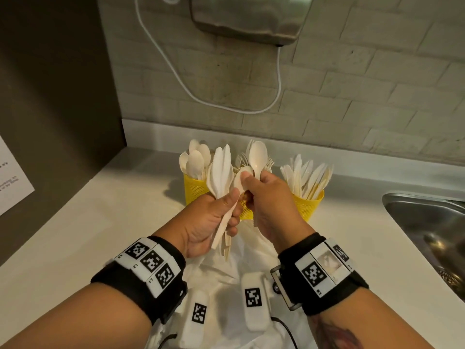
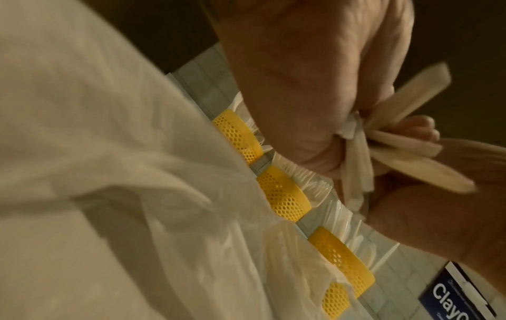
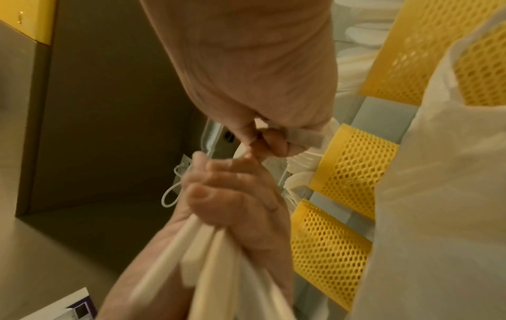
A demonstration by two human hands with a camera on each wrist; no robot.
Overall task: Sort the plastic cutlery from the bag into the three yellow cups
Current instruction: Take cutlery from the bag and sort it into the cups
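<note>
My left hand [image 1: 230,199] grips a bundle of white plastic knives [image 1: 221,170] by the handles, blades up. The handles [image 2: 405,140] stick out below the fist. My right hand [image 1: 247,188] touches it and holds a white spoon [image 1: 258,156] upright, while its thumb lies on the bowl of a second spoon [image 1: 242,178]. Behind the hands stand three yellow mesh cups: the left cup [image 1: 195,188] with spoons, the middle cup [image 1: 246,212] with forks, mostly hidden, and the right cup [image 1: 310,205] with knives. The white plastic bag [image 1: 241,263] lies crumpled on the counter under my wrists.
A steel sink [image 1: 427,222] is set into the white counter [image 1: 113,210] at the right. A brick wall with a mounted metal appliance [image 1: 249,18] and its white cable rises close behind the cups. A dark panel with a paper notice [image 1: 12,177] closes off the left.
</note>
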